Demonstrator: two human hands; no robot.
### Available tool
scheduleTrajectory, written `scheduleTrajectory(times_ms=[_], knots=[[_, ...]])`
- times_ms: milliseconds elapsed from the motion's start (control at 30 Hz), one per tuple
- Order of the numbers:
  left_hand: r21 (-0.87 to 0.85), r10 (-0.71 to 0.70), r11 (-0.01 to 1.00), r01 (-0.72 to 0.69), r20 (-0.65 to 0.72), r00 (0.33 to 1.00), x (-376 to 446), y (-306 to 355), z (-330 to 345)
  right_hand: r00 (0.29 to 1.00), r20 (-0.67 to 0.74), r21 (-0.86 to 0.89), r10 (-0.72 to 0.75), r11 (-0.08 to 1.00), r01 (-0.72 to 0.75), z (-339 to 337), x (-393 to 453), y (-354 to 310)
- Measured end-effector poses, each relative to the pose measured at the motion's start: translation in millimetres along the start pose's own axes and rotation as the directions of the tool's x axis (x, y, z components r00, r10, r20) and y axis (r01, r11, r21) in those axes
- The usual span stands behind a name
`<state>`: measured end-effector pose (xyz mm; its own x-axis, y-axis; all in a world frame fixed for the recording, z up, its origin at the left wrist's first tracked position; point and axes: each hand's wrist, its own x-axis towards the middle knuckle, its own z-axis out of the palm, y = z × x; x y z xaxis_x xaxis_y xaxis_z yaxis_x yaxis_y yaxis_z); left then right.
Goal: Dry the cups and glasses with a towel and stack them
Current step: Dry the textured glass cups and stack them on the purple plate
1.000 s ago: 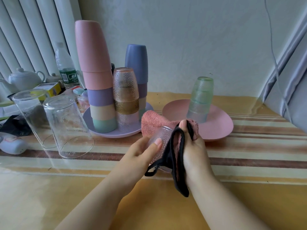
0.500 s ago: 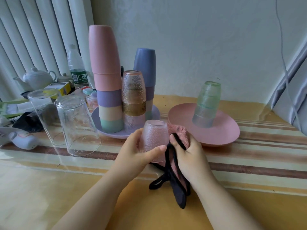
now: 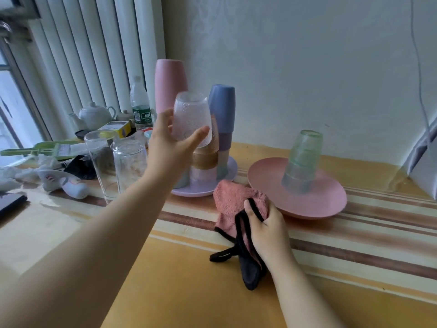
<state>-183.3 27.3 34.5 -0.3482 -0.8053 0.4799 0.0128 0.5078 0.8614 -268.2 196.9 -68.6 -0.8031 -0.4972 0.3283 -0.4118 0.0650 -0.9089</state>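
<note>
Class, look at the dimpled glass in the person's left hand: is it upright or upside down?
Upside down. The glass has its closed base on top and its mouth pointing down, gripped by the left hand above the stack.

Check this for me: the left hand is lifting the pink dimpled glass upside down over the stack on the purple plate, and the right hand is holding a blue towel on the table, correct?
Not quite: the towel is pink with black trim, not blue, as the head view shows. The rest stands: the left hand holds the pink dimpled glass upside down over the stack on the purple plate, and the right hand holds the towel on the table.
</note>
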Motion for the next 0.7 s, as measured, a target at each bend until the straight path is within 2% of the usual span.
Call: scheduleTrajectory(times_ms=[200, 367, 700], knots=[[0.125, 0.11, 0.987, -0.104, -0.044, 0.993, 43.6, 26.4, 30.7, 0.999, 0.007, 0.036, -0.051, 0.998, 0.05, -0.9, -1.1, -0.9], [0.194, 0.02, 0.981, 0.002, -0.11, 0.994, 49.3, 24.3, 49.3, 0.998, -0.006, 0.051, -0.069, 0.996, 0.07, 0.3, -0.9, -1.7], [0.197, -0.089, 0.971, 0.135, -0.223, 0.971, 33.3, 1.2, 65.7, 0.999, 0.014, 0.1, -0.041, 0.994, 0.039, -1.5, -0.6, -1.7]])
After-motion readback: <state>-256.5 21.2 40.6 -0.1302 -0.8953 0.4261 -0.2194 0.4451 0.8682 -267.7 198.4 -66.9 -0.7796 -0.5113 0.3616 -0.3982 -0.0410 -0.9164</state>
